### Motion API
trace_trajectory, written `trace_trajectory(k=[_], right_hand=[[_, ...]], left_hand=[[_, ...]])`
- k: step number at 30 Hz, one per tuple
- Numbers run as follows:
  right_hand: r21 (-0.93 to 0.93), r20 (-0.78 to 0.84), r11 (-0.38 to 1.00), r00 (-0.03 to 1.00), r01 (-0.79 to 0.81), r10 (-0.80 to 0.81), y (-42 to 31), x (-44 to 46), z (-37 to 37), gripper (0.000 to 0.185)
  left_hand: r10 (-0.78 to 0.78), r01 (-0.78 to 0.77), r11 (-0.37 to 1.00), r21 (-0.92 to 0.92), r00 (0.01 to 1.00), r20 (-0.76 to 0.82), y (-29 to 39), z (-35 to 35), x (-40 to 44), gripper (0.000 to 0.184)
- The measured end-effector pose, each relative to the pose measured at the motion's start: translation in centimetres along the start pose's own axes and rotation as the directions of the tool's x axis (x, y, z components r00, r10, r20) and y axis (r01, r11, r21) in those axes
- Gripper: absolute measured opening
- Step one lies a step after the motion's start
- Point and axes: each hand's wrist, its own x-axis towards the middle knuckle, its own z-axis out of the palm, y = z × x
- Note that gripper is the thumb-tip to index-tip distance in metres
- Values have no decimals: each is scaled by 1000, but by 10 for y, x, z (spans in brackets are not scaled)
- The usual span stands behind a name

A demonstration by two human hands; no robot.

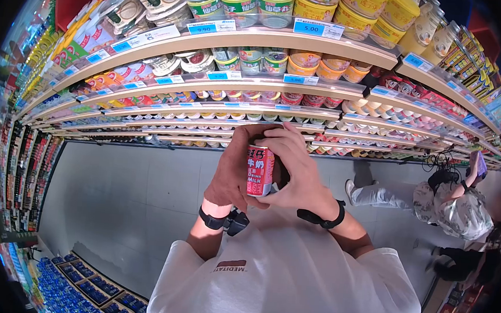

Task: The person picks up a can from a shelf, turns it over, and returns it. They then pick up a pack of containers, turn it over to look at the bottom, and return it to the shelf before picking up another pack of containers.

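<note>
A small red drink can [259,172] with white lettering, including the words "DRINK MILK", is held upright before my chest. My left hand [230,169] curls along its left side, the thumb reaching under the base. Over the top and down the right side bends my right hand [298,169], with its thumb near the bottom of the can. Both hands are closed around it, and the can's top is hidden by my fingers. Each wrist wears a black strap.
Curved store shelves [260,36] with tubs, cans and price tags stretch across the front. Another shelf [28,174] lines the left. Blue packages [75,290] sit at lower left. On the right is another person [452,208] holding a purple item. Grey tiled floor [135,200] lies below.
</note>
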Motion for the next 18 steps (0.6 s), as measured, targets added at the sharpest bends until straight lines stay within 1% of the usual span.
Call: trace_trajectory(k=[1,2,4,5,7,8,10,11,13,14,15,16,17,18], right_hand=[[17,-5,1000,1000,-2,2,-1,-1,1,90],[35,-9,999,1000,-2,3,-2,-1,2,90],[15,-8,1000,1000,2,-1,-1,-2,2,90],[5,-7,1000,1000,3,-3,-1,-3,3,90],[-61,4,998,1000,-4,4,-1,-3,0,91],[-93,10,996,1000,-7,8,-2,-3,-1,91],[-112,-8,994,1000,-16,15,-4,0,-3,91],[-122,-15,992,1000,-19,17,-4,2,-5,92],[-153,-31,987,999,-42,38,-1,6,-7,94],[-169,-39,984,998,-53,47,1,7,-9,95],[-185,-39,981,998,-56,50,3,9,-11,95],[-200,-40,978,998,-59,52,5,10,-13,95],[-215,-41,975,998,-63,55,6,11,-14,95],[-229,-49,971,997,-67,58,5,14,-16,93]], left_hand=[[14,-14,1000,-8,1000,20,6,1,2,77],[-42,42,999,-12,999,-8,5,3,0,72],[-123,117,989,-87,990,-65,0,5,-2,63],[-151,135,978,-158,984,-91,-6,6,-3,59],[-157,137,975,-178,982,-107,-10,5,-3,53],[-135,122,984,-126,986,-97,-10,4,-3,51],[-160,147,977,-155,984,-81,-8,3,-3,51],[-205,184,955,-234,976,-71,-4,4,-2,54],[-367,316,849,-424,930,-41,-4,0,1,65],[-477,401,750,-527,879,-9,-8,-7,3,73],[-428,394,847,-358,903,-19,-19,-9,2,79],[-379,369,914,-168,925,-29,-30,-11,2,86],[-328,329,944,21,944,-38,-40,-14,2,92],[-212,189,886,423,977,6,-21,-8,7,92]])
